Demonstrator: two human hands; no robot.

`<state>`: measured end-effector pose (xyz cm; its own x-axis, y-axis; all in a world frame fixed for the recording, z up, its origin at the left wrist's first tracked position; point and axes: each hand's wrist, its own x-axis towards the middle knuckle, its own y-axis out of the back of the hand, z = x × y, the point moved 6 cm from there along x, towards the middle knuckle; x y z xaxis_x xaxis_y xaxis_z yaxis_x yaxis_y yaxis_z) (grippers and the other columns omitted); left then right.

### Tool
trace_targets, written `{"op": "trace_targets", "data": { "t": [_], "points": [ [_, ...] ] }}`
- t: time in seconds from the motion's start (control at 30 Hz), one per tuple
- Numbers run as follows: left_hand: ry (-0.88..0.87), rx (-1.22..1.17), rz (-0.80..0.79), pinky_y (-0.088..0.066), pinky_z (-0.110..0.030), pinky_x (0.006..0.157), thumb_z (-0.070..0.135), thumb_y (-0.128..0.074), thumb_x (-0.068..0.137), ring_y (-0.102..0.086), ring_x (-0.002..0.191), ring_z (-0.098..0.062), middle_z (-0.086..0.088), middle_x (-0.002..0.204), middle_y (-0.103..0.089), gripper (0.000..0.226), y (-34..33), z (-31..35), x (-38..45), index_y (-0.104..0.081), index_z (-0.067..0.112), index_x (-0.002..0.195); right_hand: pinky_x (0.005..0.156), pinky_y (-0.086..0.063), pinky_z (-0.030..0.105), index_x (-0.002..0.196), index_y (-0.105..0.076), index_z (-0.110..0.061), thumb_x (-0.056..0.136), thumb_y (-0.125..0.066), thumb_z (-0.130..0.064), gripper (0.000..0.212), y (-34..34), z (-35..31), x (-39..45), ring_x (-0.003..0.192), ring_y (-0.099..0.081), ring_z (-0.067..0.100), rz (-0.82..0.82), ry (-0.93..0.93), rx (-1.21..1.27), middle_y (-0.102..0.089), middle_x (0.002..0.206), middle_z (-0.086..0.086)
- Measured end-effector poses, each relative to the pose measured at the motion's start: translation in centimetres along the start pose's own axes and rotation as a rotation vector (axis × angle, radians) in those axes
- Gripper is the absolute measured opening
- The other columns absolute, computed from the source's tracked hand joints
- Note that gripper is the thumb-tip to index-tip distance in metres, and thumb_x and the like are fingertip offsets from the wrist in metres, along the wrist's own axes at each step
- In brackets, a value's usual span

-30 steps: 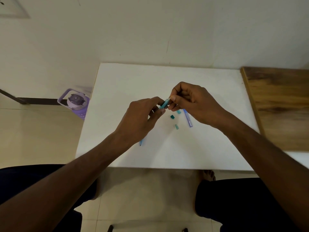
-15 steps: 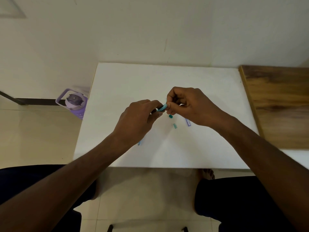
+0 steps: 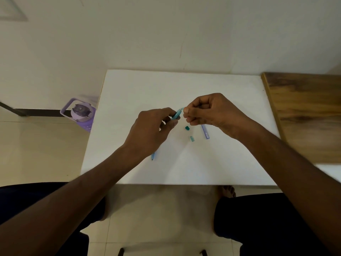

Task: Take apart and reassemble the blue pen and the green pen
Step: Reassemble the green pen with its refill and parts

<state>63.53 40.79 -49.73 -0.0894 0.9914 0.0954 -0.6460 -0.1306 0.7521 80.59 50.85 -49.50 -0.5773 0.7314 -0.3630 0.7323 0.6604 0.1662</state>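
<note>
My left hand (image 3: 151, 130) grips a teal-green pen barrel (image 3: 176, 115) above the white table (image 3: 129, 89). My right hand (image 3: 212, 111) pinches the barrel's far end with thumb and fingers; what it holds there is too small to tell. Two small green pen pieces lie on the table below the hands: a dark cap piece (image 3: 187, 128) and a lighter tip piece (image 3: 192, 138). A blue-violet pen part (image 3: 205, 133) lies under my right hand, partly hidden. Another blue pen tip (image 3: 153, 156) shows beside my left wrist.
A wooden tabletop (image 3: 304, 115) adjoins the white table on the right. A purple water jug (image 3: 81, 113) stands on the floor to the left. My knees and a bare foot (image 3: 227, 191) are below the table's front edge.
Both hands stay joined at the green barrel. They have shifted slightly, and more of the blue-violet part shows under my right hand than half a second ago.
</note>
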Motion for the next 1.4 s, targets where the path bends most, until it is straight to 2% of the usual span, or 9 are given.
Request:
{"op": "trace_targets", "data": {
  "t": [0.1,0.17,0.27,0.4,0.53,0.6,0.73,1.03,1.4],
  "points": [
    [0.099,-0.062,0.019,-0.063,-0.035,0.08,0.035,-0.065,0.102,-0.073,0.076,-0.007,0.011,0.092,-0.077,0.018,0.2,-0.8,0.3,-0.073,0.024,0.114,0.076,-0.066,0.03,0.082,-0.077,-0.02,0.08,-0.092,-0.038,0.023,0.6,0.4,-0.1,0.07,-0.077,0.011,0.16,0.071,-0.63,-0.079,0.074,-0.003],
    [0.149,-0.112,0.031,-0.063,-0.027,0.076,0.035,-0.069,0.1,-0.074,0.072,-0.005,0.01,0.09,-0.078,0.018,0.4,-1.2,0.3,-0.071,0.022,0.113,0.079,-0.064,0.035,0.079,-0.075,-0.022,0.08,-0.092,-0.036,0.022,-0.5,0.9,-0.3,0.071,-0.07,0.011,0.172,0.086,-0.942,-0.071,0.072,-0.009],
    [0.192,-0.166,0.032,-0.056,-0.008,0.068,0.036,-0.074,0.096,-0.073,0.07,0.002,0.011,0.088,-0.079,0.017,0.4,-1.3,0.3,-0.069,0.024,0.108,0.082,-0.062,0.037,0.08,-0.072,-0.021,0.079,-0.091,-0.039,0.026,-1.9,1.8,-0.4,0.075,-0.066,0.012,0.148,0.024,-0.986,-0.069,0.081,-0.006],
    [0.216,-0.155,0.023,-0.053,-0.004,0.065,0.038,-0.074,0.095,-0.074,0.069,0.0,0.011,0.088,-0.079,0.02,0.4,-1.3,0.3,-0.069,0.024,0.108,0.083,-0.06,0.032,0.084,-0.065,-0.021,0.083,-0.088,-0.028,0.024,-3.1,2.6,-0.2,0.083,-0.071,0.022,0.101,-0.047,-1.049,-0.07,0.1,0.006],
    [0.199,-0.165,0.029,-0.06,-0.015,0.07,0.037,-0.075,0.095,-0.075,0.07,-0.003,0.01,0.087,-0.079,0.018,0.5,-1.3,0.1,-0.069,0.024,0.107,0.079,-0.059,0.022,0.095,-0.072,-0.017,0.084,-0.082,-0.016,0.015,-2.7,2.1,-0.2,0.077,-0.069,0.014,0.106,-0.021,-0.96,-0.071,0.088,-0.001],
    [0.174,-0.186,0.022,-0.059,-0.014,0.068,0.036,-0.075,0.095,-0.074,0.069,0.0,0.011,0.085,-0.079,0.017,0.5,-1.1,0.0,-0.07,0.024,0.107,0.073,-0.056,0.012,0.099,-0.08,-0.02,0.088,-0.082,-0.019,0.011,-1.8,0.6,-0.3,0.07,-0.071,0.007,0.191,0.065,-0.662,-0.074,0.078,-0.007],
    [0.155,-0.188,0.013,-0.057,-0.009,0.068,0.037,-0.076,0.095,-0.073,0.07,0.004,0.012,0.086,-0.079,0.019,0.1,-0.8,0.2,-0.07,0.025,0.108,0.078,-0.063,0.023,0.099,-0.08,-0.02,0.095,-0.078,-0.016,0.005,-0.9,-1.7,-0.9,0.085,-0.079,0.016,0.356,0.203,-0.024,-0.082,0.092,-0.003],
    [0.114,-0.171,0.019,-0.057,-0.01,0.07,0.041,-0.076,0.094,-0.073,0.071,0.003,0.014,0.086,-0.078,0.017,0.1,-0.8,0.1,-0.068,0.031,0.106,0.083,-0.066,0.031,0.105,-0.079,-0.012,0.097,-0.076,-0.012,0.009,-1.6,-1.1,-0.3,0.086,-0.081,0.02,0.265,0.191,-0.044,-0.082,0.093,0.003],
    [0.042,-0.135,0.042,-0.057,-0.013,0.072,0.041,-0.076,0.093,-0.071,0.076,0.003,0.018,0.084,-0.077,0.016,-0.5,-1.1,0.1,-0.072,0.034,0.107,0.084,-0.065,0.029,0.102,-0.083,-0.015,0.092,-0.082,-0.012,0.01,-0.4,-0.8,0.2,0.082,-0.081,0.018,0.189,0.163,-0.133,-0.083,0.088,0.002]
  ]
}}
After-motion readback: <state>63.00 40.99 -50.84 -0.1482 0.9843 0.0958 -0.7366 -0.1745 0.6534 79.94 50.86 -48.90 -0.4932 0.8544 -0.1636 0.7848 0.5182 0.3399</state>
